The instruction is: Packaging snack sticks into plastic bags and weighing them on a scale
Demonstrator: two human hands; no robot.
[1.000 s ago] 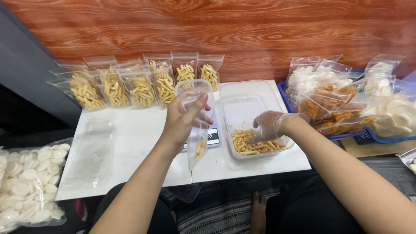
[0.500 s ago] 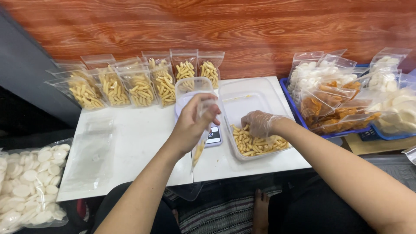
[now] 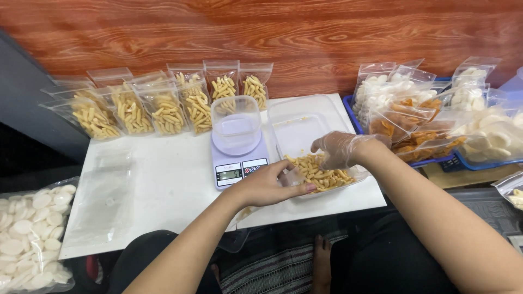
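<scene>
My left hand (image 3: 267, 186) grips a small clear bag (image 3: 293, 176) low at the near-left corner of a clear rectangular tub (image 3: 305, 122), with the bag's mouth towards the tub. Part of the bag hangs under my wrist over the table edge. My right hand (image 3: 340, 149), in a thin clear glove, is pinched on a bunch of yellow snack sticks (image 3: 322, 175) just above the pile in the tub's near end. A white kitchen scale (image 3: 238, 166) with a clear cup (image 3: 235, 121) on it stands just left of the tub.
A row of filled bags of yellow sticks (image 3: 163, 111) leans on the wooden wall at the back left. A blue tray (image 3: 349, 110) of bagged white and orange crackers lies at right. Flat empty bags (image 3: 103, 201) lie on the white table; a big bag of white crackers (image 3: 27, 237) sits far left.
My left hand has come down from above the scale to the tub's near-left corner with the bag. My right hand has lifted sticks from the pile and moved towards the bag.
</scene>
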